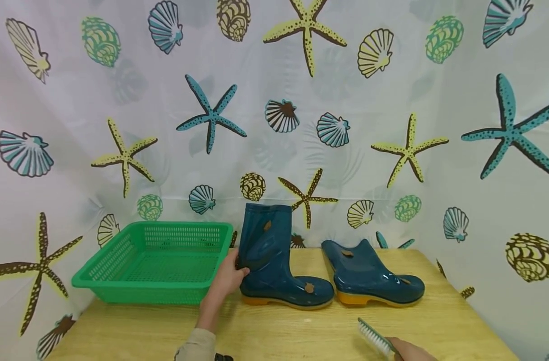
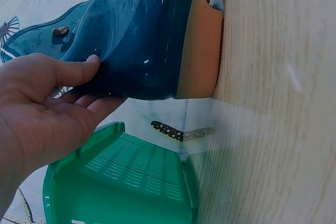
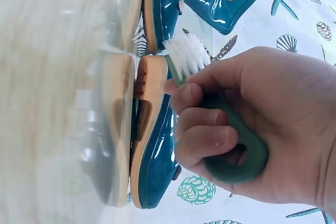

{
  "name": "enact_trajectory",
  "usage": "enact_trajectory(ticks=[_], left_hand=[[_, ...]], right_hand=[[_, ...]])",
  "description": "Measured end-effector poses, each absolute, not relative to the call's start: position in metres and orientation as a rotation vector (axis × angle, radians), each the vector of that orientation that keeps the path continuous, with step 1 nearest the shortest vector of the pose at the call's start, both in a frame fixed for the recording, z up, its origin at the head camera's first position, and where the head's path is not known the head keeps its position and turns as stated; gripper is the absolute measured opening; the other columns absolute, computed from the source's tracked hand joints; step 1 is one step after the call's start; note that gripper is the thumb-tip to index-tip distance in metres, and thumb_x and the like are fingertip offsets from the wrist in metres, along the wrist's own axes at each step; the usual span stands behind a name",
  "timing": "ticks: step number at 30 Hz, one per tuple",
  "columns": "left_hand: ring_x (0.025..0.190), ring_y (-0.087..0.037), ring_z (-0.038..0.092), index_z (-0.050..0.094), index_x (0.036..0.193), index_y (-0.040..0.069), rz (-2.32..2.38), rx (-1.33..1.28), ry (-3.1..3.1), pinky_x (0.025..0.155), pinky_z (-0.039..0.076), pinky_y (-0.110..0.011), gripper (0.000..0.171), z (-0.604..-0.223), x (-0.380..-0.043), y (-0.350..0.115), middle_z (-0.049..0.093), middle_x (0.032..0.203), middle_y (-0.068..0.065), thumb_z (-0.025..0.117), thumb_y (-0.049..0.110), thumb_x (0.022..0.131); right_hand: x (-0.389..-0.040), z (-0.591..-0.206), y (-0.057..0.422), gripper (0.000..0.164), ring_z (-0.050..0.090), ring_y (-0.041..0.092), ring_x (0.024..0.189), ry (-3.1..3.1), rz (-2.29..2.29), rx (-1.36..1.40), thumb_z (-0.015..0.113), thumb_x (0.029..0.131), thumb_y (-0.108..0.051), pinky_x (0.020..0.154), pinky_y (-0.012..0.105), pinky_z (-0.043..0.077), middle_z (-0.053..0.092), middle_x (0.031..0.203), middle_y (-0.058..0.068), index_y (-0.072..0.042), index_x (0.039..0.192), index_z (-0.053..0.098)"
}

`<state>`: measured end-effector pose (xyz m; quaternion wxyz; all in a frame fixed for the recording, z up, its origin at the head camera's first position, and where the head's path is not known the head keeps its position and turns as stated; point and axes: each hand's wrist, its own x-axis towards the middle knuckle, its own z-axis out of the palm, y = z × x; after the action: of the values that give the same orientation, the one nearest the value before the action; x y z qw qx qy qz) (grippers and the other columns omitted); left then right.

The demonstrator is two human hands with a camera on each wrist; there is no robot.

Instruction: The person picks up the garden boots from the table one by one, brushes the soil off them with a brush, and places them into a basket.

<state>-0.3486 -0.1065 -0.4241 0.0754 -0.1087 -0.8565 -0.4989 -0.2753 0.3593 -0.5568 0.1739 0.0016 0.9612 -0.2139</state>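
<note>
A dark blue rubber boot (image 1: pixel 267 258) with brown spots and a tan sole stands upright on the table, toe to the right. My left hand (image 1: pixel 229 275) grips it from behind at the ankle; the left wrist view shows the thumb on one side and the fingers round the back, partly hidden. My right hand (image 1: pixel 412 349) holds a green scrubbing brush (image 1: pixel 375 337) with white bristles above the table's front right, apart from both boots. In the right wrist view its fingers curl round the looped handle (image 3: pixel 236 174). The other boot (image 1: pixel 369 273) has a slumped shaft and similar brown spots.
A green plastic basket (image 1: pixel 152 285) with slotted walls stands on the left, close to my left forearm. The pale wooden table (image 1: pixel 292 331) ends at a white curtain (image 1: pixel 265 160) printed with starfish and shells, which surrounds the back and sides.
</note>
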Motion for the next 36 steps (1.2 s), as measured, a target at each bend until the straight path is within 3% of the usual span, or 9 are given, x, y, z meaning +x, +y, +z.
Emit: enact_trajectory(ticks=[3,7,10,15,20,26,32,36], left_hand=[[0.124,-0.043,0.055,0.041,0.147,0.002,-1.484,-0.321,-2.568,0.097,0.050,-0.057,0.056,-0.423,-0.348,-0.106,0.055,0.137,-0.026,0.059,-0.003,0.095],[0.124,-0.044,0.055,0.042,0.147,0.002,-1.472,-0.318,-2.573,0.098,0.049,-0.057,0.056,-0.423,-0.348,-0.106,0.055,0.136,-0.026,0.060,-0.004,0.094],[0.123,-0.043,0.056,0.042,0.146,0.002,-1.476,-0.318,-2.575,0.098,0.050,-0.056,0.055,-0.422,-0.348,-0.106,0.056,0.135,-0.025,0.060,-0.004,0.094],[0.122,-0.042,0.056,0.045,0.143,0.000,-1.463,-0.322,-2.578,0.098,0.049,-0.056,0.052,-0.420,-0.348,-0.106,0.058,0.133,-0.025,0.061,-0.004,0.093],[0.125,-0.044,0.054,0.046,0.141,-0.002,-1.446,-0.311,-2.578,0.100,0.048,-0.058,0.053,-0.417,-0.345,-0.104,0.056,0.136,-0.027,0.062,-0.006,0.091],[0.124,-0.045,0.054,0.049,0.137,-0.004,-1.408,-0.302,-2.585,0.100,0.047,-0.058,0.053,-0.414,-0.344,-0.102,0.056,0.135,-0.027,0.063,-0.007,0.087],[0.124,-0.045,0.054,0.048,0.140,-0.003,-1.446,-0.306,-2.579,0.099,0.049,-0.058,0.056,-0.412,-0.342,-0.104,0.055,0.137,-0.027,0.062,-0.010,0.086],[0.123,-0.044,0.056,0.052,0.138,-0.002,-1.451,-0.310,-2.565,0.098,0.049,-0.057,0.055,-0.413,-0.342,-0.105,0.057,0.135,-0.026,0.063,-0.012,0.086]], right_hand=[[-0.278,-0.553,0.361,0.054,0.065,0.021,0.097,2.751,-0.634,-0.118,0.066,0.094,-0.038,0.086,0.049,0.053,0.068,0.113,0.005,-0.001,0.134,0.057],[-0.264,-0.530,0.354,0.058,0.064,0.019,0.096,2.794,-0.606,-0.245,0.052,0.102,-0.042,0.084,0.045,0.054,0.067,0.114,0.010,0.006,0.136,0.054],[-0.243,-0.496,0.335,0.055,0.060,0.020,0.091,2.836,-0.627,-0.261,0.048,0.104,-0.036,0.082,0.044,0.053,0.065,0.110,0.011,0.009,0.135,0.053],[-0.217,-0.445,0.303,0.038,0.049,0.015,0.082,2.915,-0.705,-0.200,0.050,0.102,-0.017,0.074,0.037,0.047,0.060,0.104,0.003,0.003,0.133,0.057],[-0.209,-0.423,0.290,0.038,0.046,0.011,0.080,3.005,-0.690,-0.196,0.051,0.103,-0.018,0.068,0.030,0.041,0.056,0.103,0.000,0.000,0.135,0.056],[-0.208,-0.409,0.279,0.041,0.059,0.016,0.103,3.098,-0.657,-0.262,0.053,0.103,-0.026,0.079,0.038,0.052,0.059,0.123,0.004,-0.009,0.141,0.052],[-0.207,-0.395,0.264,0.043,0.051,0.009,0.078,3.123,-0.684,-0.232,0.054,0.103,-0.030,0.065,0.031,0.044,0.055,0.107,-0.002,-0.015,0.143,0.051],[-0.207,-0.391,0.261,0.046,0.052,0.009,0.080,3.145,-0.678,-0.249,0.054,0.103,-0.032,0.063,0.031,0.045,0.057,0.112,0.001,-0.014,0.144,0.050]])
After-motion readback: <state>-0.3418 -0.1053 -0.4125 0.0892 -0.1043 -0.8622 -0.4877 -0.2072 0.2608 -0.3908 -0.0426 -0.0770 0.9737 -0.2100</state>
